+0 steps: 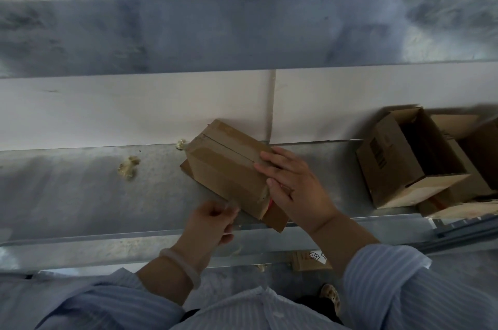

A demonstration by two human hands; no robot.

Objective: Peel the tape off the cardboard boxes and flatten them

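One taped box (229, 168) lies tilted at the middle of the metal bench (80, 195). Brown tape runs along its top seam and over its far end, and loose flaps stick out from beneath it. On my feed the right hand (293, 189) is laid on the box's right end, fingers straight and slightly spread, pressing down. The left hand (213, 222) sits at the box's near edge with its fingers curled tight. Thumb and forefinger pinch what I read as a thin clear tape strip (231, 205), though blur leaves me unsure. A pale bracelet (183, 267) rings the left wrist. One crumpled tape wad (128, 168) lies on the bench left of the box, and a smaller wad (181, 144) lies just beside its far corner. Well to the right, an open box (409, 157) stands against more cardboard (458, 124). A handwritten scrap (310, 259) lies below the bench edge.
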